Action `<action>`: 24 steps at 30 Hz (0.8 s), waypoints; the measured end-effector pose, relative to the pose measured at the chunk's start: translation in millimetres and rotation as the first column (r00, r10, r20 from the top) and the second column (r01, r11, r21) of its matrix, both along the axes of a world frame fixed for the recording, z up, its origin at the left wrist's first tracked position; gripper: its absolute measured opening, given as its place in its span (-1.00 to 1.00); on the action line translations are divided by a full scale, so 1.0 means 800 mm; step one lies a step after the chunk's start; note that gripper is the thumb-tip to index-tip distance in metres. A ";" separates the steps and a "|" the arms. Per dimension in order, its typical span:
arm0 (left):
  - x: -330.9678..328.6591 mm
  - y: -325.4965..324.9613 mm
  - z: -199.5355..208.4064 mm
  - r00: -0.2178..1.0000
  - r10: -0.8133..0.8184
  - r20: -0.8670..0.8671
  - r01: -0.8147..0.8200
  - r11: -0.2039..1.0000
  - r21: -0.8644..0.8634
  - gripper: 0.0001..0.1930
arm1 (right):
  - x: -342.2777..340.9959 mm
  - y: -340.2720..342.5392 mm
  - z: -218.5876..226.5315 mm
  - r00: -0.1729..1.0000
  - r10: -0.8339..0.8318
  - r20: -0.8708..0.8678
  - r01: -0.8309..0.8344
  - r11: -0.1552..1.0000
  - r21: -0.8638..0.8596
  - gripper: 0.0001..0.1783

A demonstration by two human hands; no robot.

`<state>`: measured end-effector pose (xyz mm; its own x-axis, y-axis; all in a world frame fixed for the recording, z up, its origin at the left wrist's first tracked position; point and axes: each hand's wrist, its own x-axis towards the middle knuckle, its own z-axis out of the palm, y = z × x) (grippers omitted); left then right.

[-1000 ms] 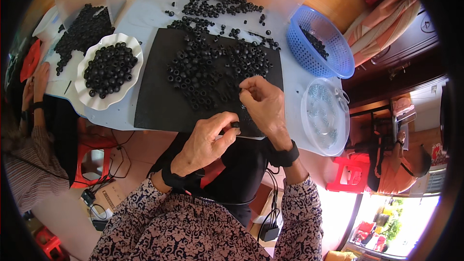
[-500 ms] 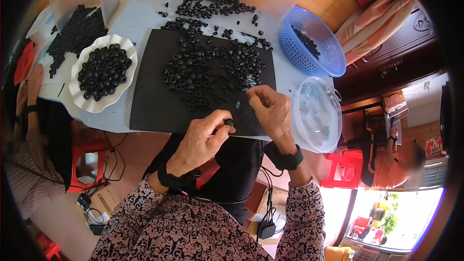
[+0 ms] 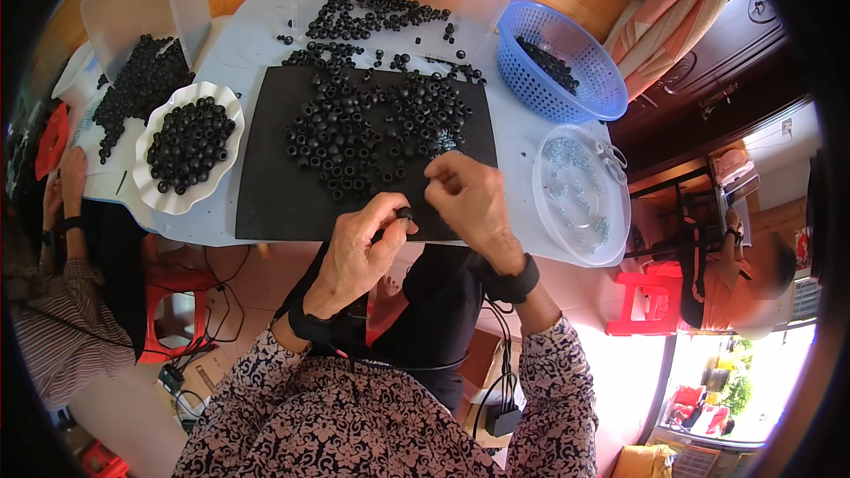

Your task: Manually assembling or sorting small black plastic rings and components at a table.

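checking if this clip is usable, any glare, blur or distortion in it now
Head view: the opening at lower right is washed out; same view: the person in orange at right looks tipped sideways by fisheye distortion, head blurred; same view: loose black beads blend into the black mat, but the left hand looks fairly sharp.
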<state>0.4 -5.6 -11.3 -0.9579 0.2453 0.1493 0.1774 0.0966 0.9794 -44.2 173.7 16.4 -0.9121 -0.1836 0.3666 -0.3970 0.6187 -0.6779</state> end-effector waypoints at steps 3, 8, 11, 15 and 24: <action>0.001 0.000 -0.003 1.000 0.012 -0.012 -0.012 1.000 0.016 -0.85 | 0.005 0.007 0.019 0.975 -0.102 0.197 0.121 0.989 -0.087 -0.86; 0.001 -0.001 0.002 1.000 -0.008 -0.022 0.009 0.999 0.036 -0.86 | 0.003 0.033 0.011 0.925 -0.262 0.276 0.317 0.932 -0.177 -0.83; 0.000 -0.005 0.003 0.999 -0.017 -0.037 0.018 1.000 0.022 -0.86 | 0.004 0.033 0.017 0.917 -0.307 0.256 0.352 0.924 -0.153 -0.83; 0.001 -0.003 0.006 1.000 -0.013 0.007 0.013 1.000 -0.002 -0.86 | -0.006 0.029 0.009 0.983 -0.171 0.060 0.175 0.983 -0.062 -0.84; 0.002 -0.004 0.005 1.000 -0.009 0.011 0.009 0.999 0.042 -0.84 | -0.037 0.011 0.006 0.997 0.060 -0.044 -0.045 0.954 0.296 -0.86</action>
<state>1.9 -9.0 -7.3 -0.9573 0.2479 0.1486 0.1668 0.0542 0.9845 -74.1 182.3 21.1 -0.8793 -0.3378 0.3358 -0.4643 0.7653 -0.4459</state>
